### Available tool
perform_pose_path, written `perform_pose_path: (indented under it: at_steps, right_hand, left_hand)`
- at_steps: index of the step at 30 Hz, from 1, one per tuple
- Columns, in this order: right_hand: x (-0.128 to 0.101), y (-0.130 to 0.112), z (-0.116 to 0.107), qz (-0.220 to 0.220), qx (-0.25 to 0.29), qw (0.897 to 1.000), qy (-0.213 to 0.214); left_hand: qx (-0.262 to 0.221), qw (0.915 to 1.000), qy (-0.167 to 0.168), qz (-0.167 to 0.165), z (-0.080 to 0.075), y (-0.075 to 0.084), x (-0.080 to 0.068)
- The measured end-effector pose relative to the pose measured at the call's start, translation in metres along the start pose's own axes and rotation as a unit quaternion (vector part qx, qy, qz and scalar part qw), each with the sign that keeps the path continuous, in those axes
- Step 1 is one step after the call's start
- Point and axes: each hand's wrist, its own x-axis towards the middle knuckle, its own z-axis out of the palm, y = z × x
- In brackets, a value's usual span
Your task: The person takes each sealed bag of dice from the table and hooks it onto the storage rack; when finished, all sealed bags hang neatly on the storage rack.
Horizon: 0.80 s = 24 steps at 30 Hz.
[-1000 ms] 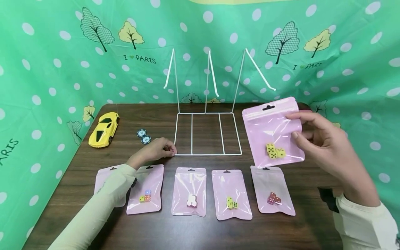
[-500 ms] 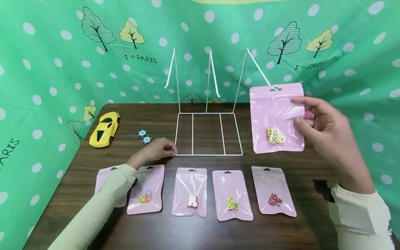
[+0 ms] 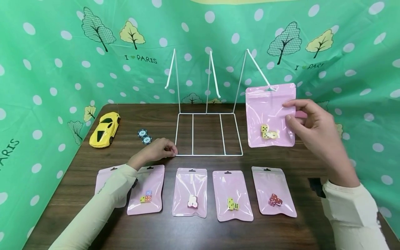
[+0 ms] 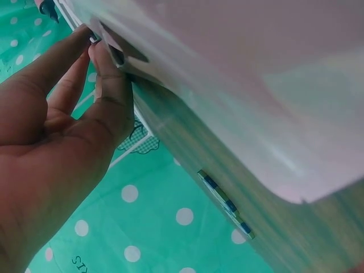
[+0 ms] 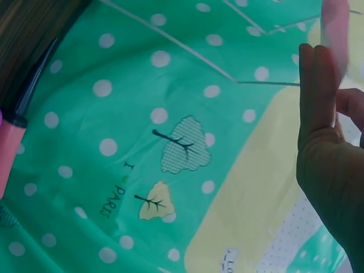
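In the head view my right hand (image 3: 322, 135) pinches the right edge of a pink zip bag (image 3: 254, 111) between thumb and fingers. Yellow dice (image 3: 265, 131) show through the bag. Its hang hole sits at the tip of the rack's right hook (image 3: 259, 71), which pokes out in front of the bag. The white wire rack (image 3: 208, 155) stands at the back of the table. My left hand (image 3: 156, 151) pinches the rack's front left corner. The right wrist view shows the right hand (image 5: 324, 136) gripping the bag's edge (image 5: 335, 34).
Several pink bags of dice lie in a front row, including a red-dice bag (image 3: 272, 184) and a white-dice bag (image 3: 189, 184). My left sleeve (image 3: 109, 194) partly hides one bag. Left are a yellow toy car (image 3: 104, 130) and two poker chips (image 3: 142, 133).
My right hand has raised the bag, then moved it left, and the right hook's tip now passes through the hang hole. The left hand has stayed at the rack's corner.
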Motion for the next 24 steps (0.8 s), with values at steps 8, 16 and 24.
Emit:
perform_pose_path:
  at_steps: [8, 16, 24]
  right_hand:
    - [0.042, 0.015, 0.018, 0.026, -0.067, 0.997, 0.014]
    - [0.097, 0.026, 0.038, 0.034, -0.053, 0.998, 0.032]
    - [0.135, 0.033, 0.055, 0.016, -0.037, 0.999, 0.022]
  left_hand:
    - [-0.003, 1.0000, 0.001, -0.006, 0.000, 0.000, -0.001]
    - [0.003, 0.9999, 0.000, -0.016, -0.002, 0.001, 0.003]
    - [-0.005, 0.9999, -0.003, -0.016, -0.002, 0.001, 0.000]
